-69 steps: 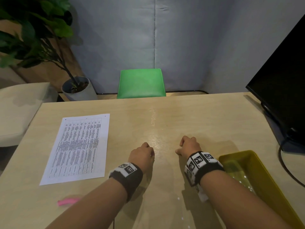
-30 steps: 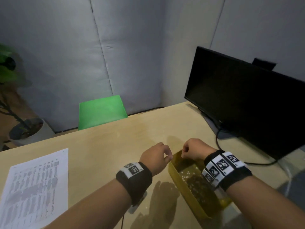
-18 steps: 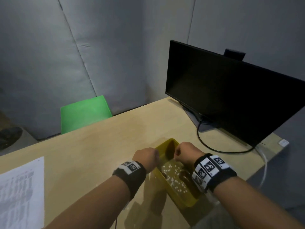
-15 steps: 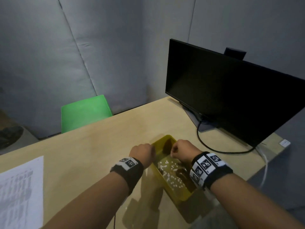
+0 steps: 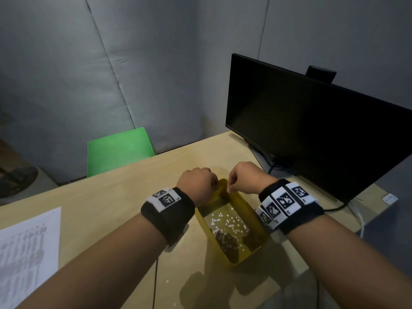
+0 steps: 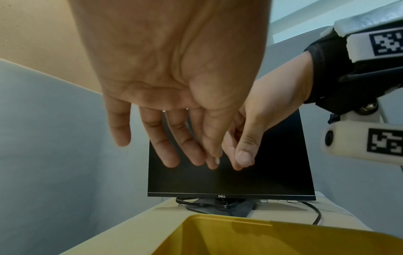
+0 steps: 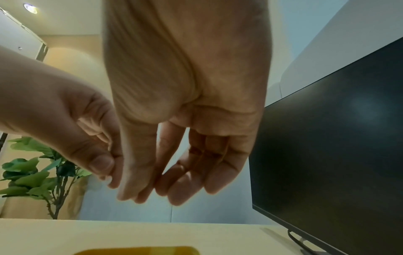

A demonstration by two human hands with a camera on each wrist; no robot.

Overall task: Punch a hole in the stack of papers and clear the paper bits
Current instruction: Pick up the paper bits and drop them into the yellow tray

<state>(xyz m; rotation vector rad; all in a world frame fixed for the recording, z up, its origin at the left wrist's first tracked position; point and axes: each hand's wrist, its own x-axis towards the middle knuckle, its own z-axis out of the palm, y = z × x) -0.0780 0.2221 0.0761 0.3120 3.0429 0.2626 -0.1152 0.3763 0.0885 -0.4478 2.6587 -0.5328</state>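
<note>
A yellow tray (image 5: 233,263) lies on the wooden table and holds several white paper bits (image 5: 225,221). Both hands hover side by side over its far end. My left hand (image 5: 198,186) hangs fingers-down above the tray (image 6: 283,241); its fingers are nearly straight and its thumb presses on the forefinger tip, where a small pale speck shows (image 6: 217,160). My right hand (image 5: 242,178) touches the left fingertips, and its fingers (image 7: 185,193) hang loosely curled with nothing seen in them. The printed paper stack (image 5: 29,248) lies at the far left. No hole punch is in view.
A black monitor (image 5: 312,130) stands at the right with its cable (image 5: 334,208) trailing along the table edge. A green chair (image 5: 118,150) sits behind the table. A couple of stray white bits (image 5: 167,281) lie on the table near my left forearm.
Both hands travelled from the table's middle to the right and now hang over the tray's far end. Over the last half second they rose slightly and drew together.
</note>
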